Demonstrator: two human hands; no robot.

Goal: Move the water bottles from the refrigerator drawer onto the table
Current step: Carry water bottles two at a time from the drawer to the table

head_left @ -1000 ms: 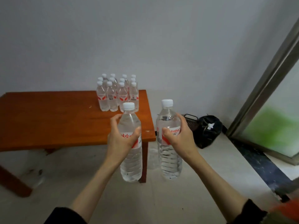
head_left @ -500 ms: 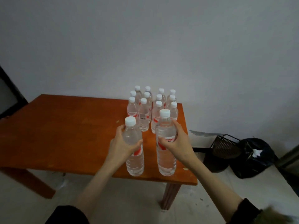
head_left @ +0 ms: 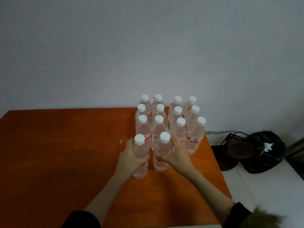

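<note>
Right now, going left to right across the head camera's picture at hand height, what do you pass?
Bare table → left hand → left bottle → right bottle → right hand → black basket → black bag.

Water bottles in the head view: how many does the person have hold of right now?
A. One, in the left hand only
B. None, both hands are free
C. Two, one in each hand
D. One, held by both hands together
C. The left hand wraps the left bottle and the right hand wraps the right bottle, both upright in front of the cluster of bottles on the table.
</note>
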